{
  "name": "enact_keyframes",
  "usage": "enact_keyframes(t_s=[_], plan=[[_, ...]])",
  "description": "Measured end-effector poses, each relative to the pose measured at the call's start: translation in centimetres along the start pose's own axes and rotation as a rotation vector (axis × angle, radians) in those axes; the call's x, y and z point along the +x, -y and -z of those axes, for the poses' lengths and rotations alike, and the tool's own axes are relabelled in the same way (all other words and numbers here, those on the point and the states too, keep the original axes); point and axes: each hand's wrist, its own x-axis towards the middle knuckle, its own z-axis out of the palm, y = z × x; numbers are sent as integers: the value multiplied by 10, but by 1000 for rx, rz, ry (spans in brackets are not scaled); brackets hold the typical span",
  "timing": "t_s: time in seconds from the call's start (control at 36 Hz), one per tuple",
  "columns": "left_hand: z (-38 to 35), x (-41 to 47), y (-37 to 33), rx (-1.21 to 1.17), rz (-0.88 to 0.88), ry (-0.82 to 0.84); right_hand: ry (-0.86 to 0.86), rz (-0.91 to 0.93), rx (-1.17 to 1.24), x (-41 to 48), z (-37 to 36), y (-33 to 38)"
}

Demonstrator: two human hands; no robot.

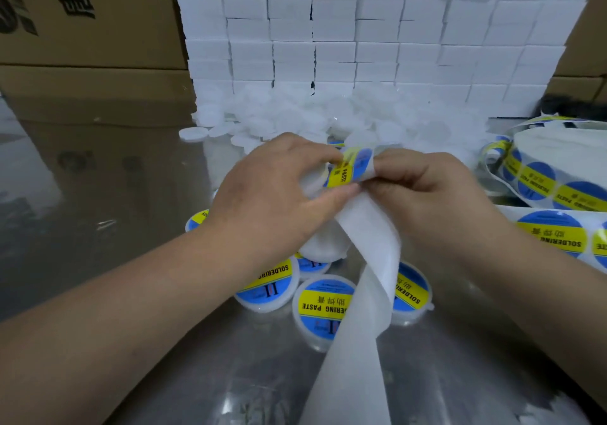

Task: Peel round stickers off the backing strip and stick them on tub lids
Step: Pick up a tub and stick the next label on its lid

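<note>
My left hand [279,188] and my right hand [423,191] meet above the table's middle. Between their fingertips is a round blue and yellow sticker [349,166], curled and partly lifted off the white backing strip [364,293]. The left thumb and fingers pinch the sticker; the right hand grips the strip, whose bare end hangs down toward me. A white tub lid [323,247] sits under my left hand, partly hidden. Several tub lids with stickers on them [323,306] lie just below the hands.
A sticker roll [558,168] stands at the right, its strip of stickers [555,234] running behind my right wrist. A heap of bare white lids [295,119] lies ahead, before stacked white boxes [361,30]. Cardboard boxes [88,14] stand at the back left on the shiny metal table [115,194].
</note>
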Motion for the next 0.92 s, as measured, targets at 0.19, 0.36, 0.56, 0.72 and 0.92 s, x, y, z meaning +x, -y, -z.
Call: enact_keyframes(t_s=[0.19, 0.36, 0.56, 0.72, 0.92], plan=[[10, 12, 11, -356, 274, -293, -98, -79, -106, 5, 5, 0], [9, 9, 17, -290, 250, -280, -241, -10, -198, 5, 9, 5], [8, 3, 10, -122, 109, -239, -147, 52, -163, -1, 2, 7], [8, 3, 11, -79, 86, -217, -234, 179, -83, 1, 2, 16], [7, 2, 10, -83, 77, -222, -218, 28, -24, -2, 3, 17]])
